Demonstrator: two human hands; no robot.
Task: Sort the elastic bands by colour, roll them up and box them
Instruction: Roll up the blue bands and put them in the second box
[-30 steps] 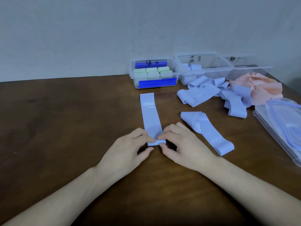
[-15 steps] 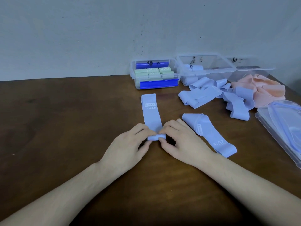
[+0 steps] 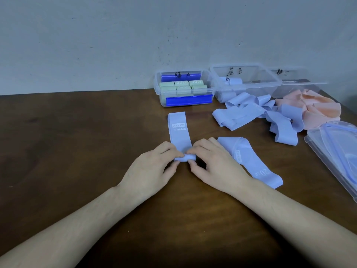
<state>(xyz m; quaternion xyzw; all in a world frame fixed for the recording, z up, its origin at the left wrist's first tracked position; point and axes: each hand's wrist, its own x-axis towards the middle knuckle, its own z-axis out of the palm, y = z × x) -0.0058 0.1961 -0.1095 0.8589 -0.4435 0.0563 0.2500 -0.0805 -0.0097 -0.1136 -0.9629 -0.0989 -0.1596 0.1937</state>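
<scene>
Blue band (image 3: 180, 132) is the one being worked on right now, lying flat on the bench (image 3: 77, 151) dead centre, with its long axis running straight away from the person, pretty much toward the boxes at the back. The near end is already curled into a small roll (image 3: 185, 158), and that roll sits crossways, so the flat tail stretches out directly ahead of both hands.

Going left to right: left hand (image 3: 152, 169) pinches the left end of the roll, fingers curled over the top and thumb tucked under. Right hand (image 3: 214, 165) does the same on the right end, so the roll is held between them and neither is really nearer, it's an even two-hand grip.

My guess is the next bit is just rolling forward along the tail, and it only works if both ends travel evenly, otherwise the roll goes cone-shaped.

Just right of the right hand a second blue band (image 3: 251, 161) marked 20 LB lies on a diagonal. Further back, the green box (image 3: 185, 88) holds rolled green bands, and the blue box (image 3: 245, 82) beside it has a couple of blue rolls in it. A loose blue pile (image 3: 257, 117) and a pink pile (image 3: 313, 108) wait on the right.
</scene>
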